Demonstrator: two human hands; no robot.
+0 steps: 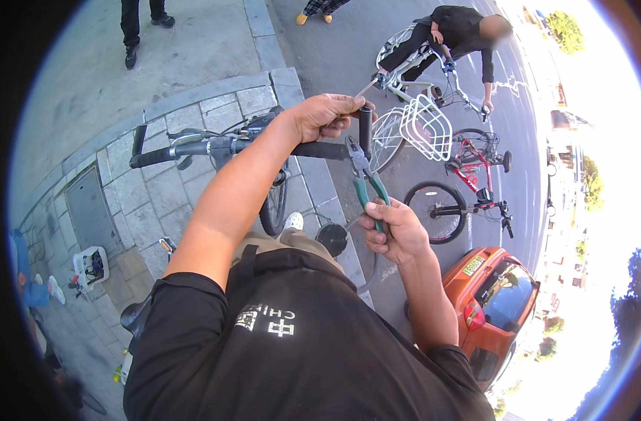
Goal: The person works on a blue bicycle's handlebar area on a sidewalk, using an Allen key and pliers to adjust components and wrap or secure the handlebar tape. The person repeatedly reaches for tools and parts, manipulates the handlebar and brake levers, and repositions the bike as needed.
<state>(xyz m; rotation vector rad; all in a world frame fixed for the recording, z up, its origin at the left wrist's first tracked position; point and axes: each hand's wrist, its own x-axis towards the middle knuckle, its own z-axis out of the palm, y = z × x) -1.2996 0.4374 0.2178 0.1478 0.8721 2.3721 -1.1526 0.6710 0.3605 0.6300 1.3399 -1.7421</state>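
Note:
A bicycle handlebar (222,145) runs crosswise before me, with a black grip (319,150) and an upright black bar end (365,132) at its right side. Over that grip, my left hand (326,116) is closed, thumb and fingers pinched near the top of the bar end. A thin pale rod (366,87) shows just past its fingertips; whether they hold it I cannot tell. In my right hand (396,228) are green-handled pliers (374,184), gripped by their handles. Their metal jaws point up beside the grip's outer end and the foot of the bar end.
Ahead right, a person (468,35) leans over a white bicycle with a wire basket (427,126). A red bicycle (478,175) and orange car (492,309) stand on the road at right. A kerb (324,196) edges the paving; a white bin (91,266) stands left.

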